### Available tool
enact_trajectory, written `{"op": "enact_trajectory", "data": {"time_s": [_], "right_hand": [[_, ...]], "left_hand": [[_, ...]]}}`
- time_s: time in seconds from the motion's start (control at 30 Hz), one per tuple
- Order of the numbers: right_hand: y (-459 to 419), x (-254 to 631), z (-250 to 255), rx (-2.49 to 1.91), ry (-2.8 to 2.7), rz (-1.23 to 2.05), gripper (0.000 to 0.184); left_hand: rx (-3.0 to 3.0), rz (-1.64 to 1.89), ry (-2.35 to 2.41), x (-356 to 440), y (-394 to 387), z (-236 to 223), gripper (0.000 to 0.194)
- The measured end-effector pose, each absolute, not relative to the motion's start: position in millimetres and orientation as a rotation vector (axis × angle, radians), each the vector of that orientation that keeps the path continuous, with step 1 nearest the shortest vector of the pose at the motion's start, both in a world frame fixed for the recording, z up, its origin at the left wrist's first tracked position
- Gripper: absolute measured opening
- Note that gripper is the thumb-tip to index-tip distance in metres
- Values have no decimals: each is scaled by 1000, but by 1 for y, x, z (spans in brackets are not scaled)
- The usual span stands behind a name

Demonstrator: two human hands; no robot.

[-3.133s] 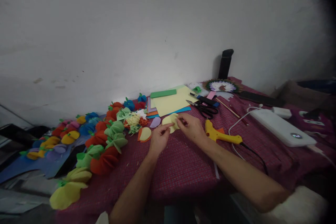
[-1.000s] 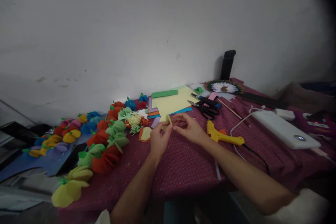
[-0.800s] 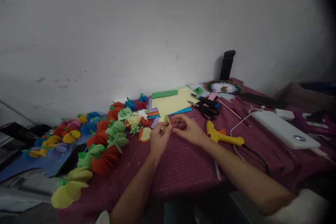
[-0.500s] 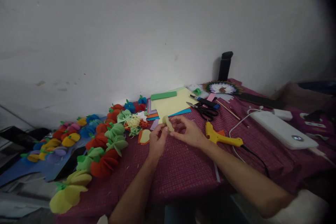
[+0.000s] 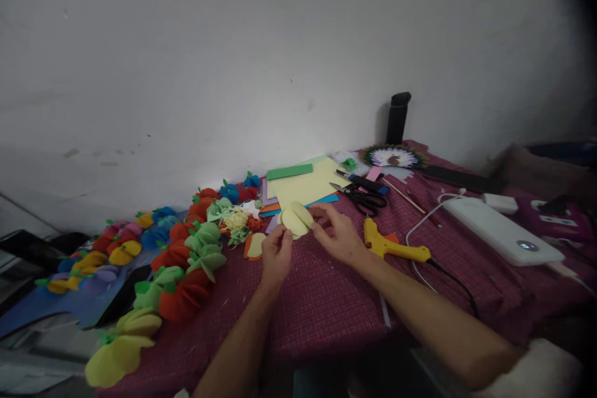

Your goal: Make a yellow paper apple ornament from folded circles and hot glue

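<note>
Between my hands is a layered pale yellow paper piece (image 5: 295,219), made of rounded petals or discs that fan apart. My left hand (image 5: 277,251) pinches its lower left edge between thumb and fingers. On the right side, my right hand (image 5: 336,233) grips its edge with the thumb and fingertips. Both hands hover above the near-middle of the table. Just left of them lie yellow and orange paper cutouts (image 5: 254,245). To the right of my right hand rests a yellow glue gun (image 5: 396,247) with a black cord.
Colourful paper pumpkins (image 5: 186,292) crowd the left side. Paper sheets (image 5: 303,188), scissors (image 5: 361,197) and a utility knife (image 5: 368,183) lie behind my hands. A white power bank (image 5: 504,230) with cables sits right. A black bottle (image 5: 397,118) stands by the wall.
The pale yellow paper piece has turned from nearly edge-on to face me, its rounded layers now spread. My fingers have shifted along its edges, the hands staying in about the same place.
</note>
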State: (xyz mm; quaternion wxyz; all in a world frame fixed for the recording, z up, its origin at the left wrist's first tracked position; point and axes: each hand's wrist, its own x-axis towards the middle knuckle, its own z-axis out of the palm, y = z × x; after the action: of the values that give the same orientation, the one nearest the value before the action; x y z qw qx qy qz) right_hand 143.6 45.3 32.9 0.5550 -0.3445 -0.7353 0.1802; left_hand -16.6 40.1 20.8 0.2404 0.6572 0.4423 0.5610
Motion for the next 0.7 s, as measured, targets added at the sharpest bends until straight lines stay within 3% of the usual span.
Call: {"op": "enact_trajectory", "data": {"time_s": [0.3, 0.7], "right_hand": [[48, 143, 30, -996, -1677, 335, 29], [47, 146, 26, -784, -1730, -35, 28]], "left_hand": [[2150, 1497, 1307, -17, 36, 22, 13], [2236, 1721, 1153, -18, 36, 28, 17]]}}
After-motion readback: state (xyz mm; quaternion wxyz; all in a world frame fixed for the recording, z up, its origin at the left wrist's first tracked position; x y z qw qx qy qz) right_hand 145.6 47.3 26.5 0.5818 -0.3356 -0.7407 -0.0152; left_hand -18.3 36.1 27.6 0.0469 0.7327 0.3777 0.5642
